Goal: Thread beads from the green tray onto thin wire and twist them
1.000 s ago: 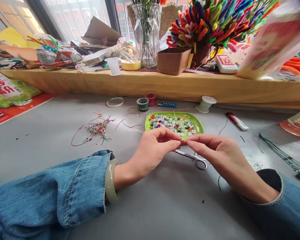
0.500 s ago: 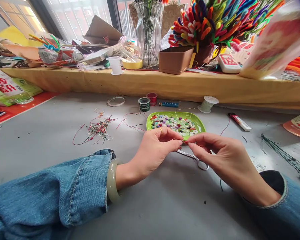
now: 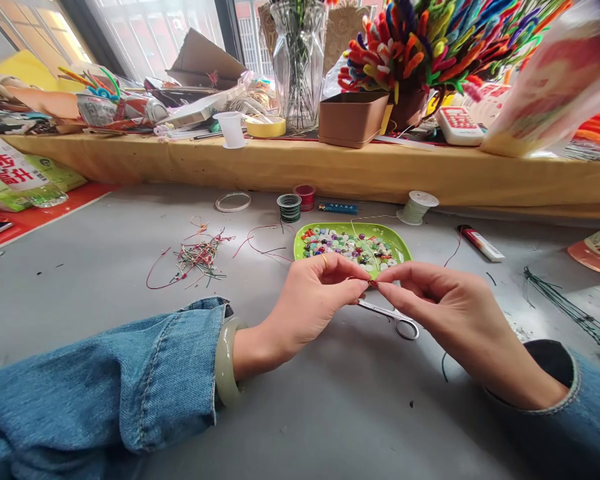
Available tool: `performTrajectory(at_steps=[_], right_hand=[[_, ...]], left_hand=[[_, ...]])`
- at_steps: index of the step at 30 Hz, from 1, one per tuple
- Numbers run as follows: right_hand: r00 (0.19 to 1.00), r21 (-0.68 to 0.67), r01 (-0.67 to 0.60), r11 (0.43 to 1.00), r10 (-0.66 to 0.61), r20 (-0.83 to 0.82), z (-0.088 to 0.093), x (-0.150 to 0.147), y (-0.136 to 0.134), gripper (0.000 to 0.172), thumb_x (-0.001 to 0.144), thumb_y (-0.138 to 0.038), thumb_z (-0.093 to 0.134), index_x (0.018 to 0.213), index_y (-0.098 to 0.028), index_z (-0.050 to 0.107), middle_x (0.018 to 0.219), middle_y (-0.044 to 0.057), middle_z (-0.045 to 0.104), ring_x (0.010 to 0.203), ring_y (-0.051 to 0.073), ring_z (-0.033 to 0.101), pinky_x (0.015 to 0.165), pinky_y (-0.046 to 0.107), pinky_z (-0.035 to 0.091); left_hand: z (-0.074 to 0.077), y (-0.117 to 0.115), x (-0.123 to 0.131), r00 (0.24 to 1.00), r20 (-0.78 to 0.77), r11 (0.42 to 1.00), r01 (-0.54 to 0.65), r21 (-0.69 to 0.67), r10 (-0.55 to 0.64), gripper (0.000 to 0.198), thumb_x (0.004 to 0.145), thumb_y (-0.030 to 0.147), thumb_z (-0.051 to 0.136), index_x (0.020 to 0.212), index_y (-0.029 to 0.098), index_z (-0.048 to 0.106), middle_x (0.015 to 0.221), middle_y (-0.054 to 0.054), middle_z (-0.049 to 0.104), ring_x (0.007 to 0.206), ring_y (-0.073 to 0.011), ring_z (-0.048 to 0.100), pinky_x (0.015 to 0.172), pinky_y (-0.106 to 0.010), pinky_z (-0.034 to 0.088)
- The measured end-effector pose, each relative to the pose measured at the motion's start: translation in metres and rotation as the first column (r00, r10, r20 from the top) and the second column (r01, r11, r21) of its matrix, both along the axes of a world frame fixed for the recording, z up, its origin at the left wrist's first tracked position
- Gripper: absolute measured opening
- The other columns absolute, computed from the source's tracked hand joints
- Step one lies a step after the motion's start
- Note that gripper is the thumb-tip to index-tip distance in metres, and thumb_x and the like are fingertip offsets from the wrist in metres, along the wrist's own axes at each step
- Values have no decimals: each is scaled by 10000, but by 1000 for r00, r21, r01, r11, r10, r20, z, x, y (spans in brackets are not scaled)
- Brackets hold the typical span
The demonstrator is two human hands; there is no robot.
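Note:
My left hand (image 3: 313, 300) and my right hand (image 3: 443, 310) meet fingertip to fingertip at the front edge of a green tray (image 3: 405, 252). Between both pinches is a small reddish cord piece (image 3: 372, 283), mostly hidden by the fingers. Colourful beads (image 3: 340, 244) fill the tray, and a pale thread lies over them. Silver scissors (image 3: 405, 327) lie on the table beneath my hands, their blades partly covered. A dark green thread end (image 3: 445, 368) shows below my right hand.
Behind the tray are a green spool (image 3: 289, 208), a red spool (image 3: 305, 197), a blue lighter (image 3: 338, 209) and a white spool (image 3: 417, 207). Cut threads (image 3: 200, 257) lie left. A red-and-white lighter (image 3: 481, 243) and dark green cords (image 3: 570, 310) lie right.
My fingertips have come slightly closer together around the small reddish piece. Otherwise the view has only shifted a little.

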State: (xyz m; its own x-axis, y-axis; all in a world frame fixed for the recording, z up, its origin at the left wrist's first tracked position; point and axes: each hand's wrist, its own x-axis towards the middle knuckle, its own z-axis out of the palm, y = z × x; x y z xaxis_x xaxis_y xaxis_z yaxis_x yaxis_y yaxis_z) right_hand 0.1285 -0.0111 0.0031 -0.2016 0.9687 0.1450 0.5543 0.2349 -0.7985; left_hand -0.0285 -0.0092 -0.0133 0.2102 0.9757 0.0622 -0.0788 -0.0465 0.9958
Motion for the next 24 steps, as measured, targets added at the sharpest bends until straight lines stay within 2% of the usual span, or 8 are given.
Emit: performTrajectory(at_steps=[4, 10, 13, 16, 18, 20, 22, 24], right_hand=[[999, -36, 16, 999, -18, -36, -1, -1, -1, 179, 694, -360, 556, 755, -207, 624, 469, -44, 447, 392, 57, 318, 352, 184, 261], [1000, -54, -5, 999, 6, 11, -3, 3, 3, 220, 695, -399, 546, 750, -213, 651, 609, -3, 579, 485, 98, 465, 401, 210, 336], [995, 113, -26, 993, 15, 98, -1, 9, 7, 178, 704, -361, 553, 771, -232, 654, 775, 12, 607, 586, 116, 500, 475, 232, 371], [984, 276, 121, 954, -151, 90, 4, 12, 7, 166, 702, -334, 561, 808, -240, 647, 799, 23, 601, 535, 106, 449, 461, 250, 350], [985, 150, 173, 973, -174, -7, 8, 11, 4, 190, 701, -344, 561, 828, -229, 643, 634, 13, 578, 458, 94, 409, 420, 243, 337], [983, -131, 60, 990, -81, -167, 10, 8, 0, 245, 706, -353, 557, 895, -215, 628, 495, -16, 522, 419, 87, 416, 404, 227, 356], [944, -370, -127, 920, -2, -329, 12, 5, -3, 302, 719, -341, 552, 984, -204, 598, 503, -18, 540, 447, 88, 477, 428, 214, 396], [909, -487, -230, 842, 7, -417, 13, 2, -4, 311, 719, -325, 559, 1000, -197, 594, 630, 12, 604, 526, 94, 544, 461, 199, 422]], left_hand=[[0, -1, 0, 1000, 11, 1000, 4, 2, -4, 85, 685, 176, 556, 747, 136, 601, 698, -9, 591, 667, -83, 526, 634, -198, 440], [1, -1, 0, 1000, 26, 1000, -2, -3, 2, 91, 679, 186, 567, 743, 134, 607, 683, -10, 593, 663, -85, 531, 625, -198, 447], [0, -1, 1, 999, 33, 1000, -15, -1, 15, 89, 677, 182, 567, 740, 136, 609, 693, -10, 593, 665, -84, 530, 628, -199, 450], [-1, 1, 1, 999, 47, 1000, -24, -15, 25, 85, 672, 180, 571, 737, 137, 606, 698, -1, 583, 640, -69, 519, 614, -188, 449], [-1, 1, 1, 999, 40, 1000, -18, -19, 19, 86, 674, 182, 571, 743, 137, 599, 690, 3, 577, 634, -66, 517, 610, -185, 446], [-1, 0, 1, 1000, 27, 1000, -15, -12, 16, 94, 682, 191, 566, 756, 138, 588, 710, -3, 582, 664, -76, 526, 627, -194, 446], [-1, 0, 0, 1000, 22, 1000, -14, -5, 14, 107, 689, 206, 564, 770, 138, 574, 750, -13, 589, 712, -93, 539, 656, -212, 450], [-1, -1, -1, 1000, 21, 1000, -14, -6, 15, 124, 689, 224, 569, 779, 139, 559, 771, -17, 588, 737, -109, 552, 673, -230, 455]])
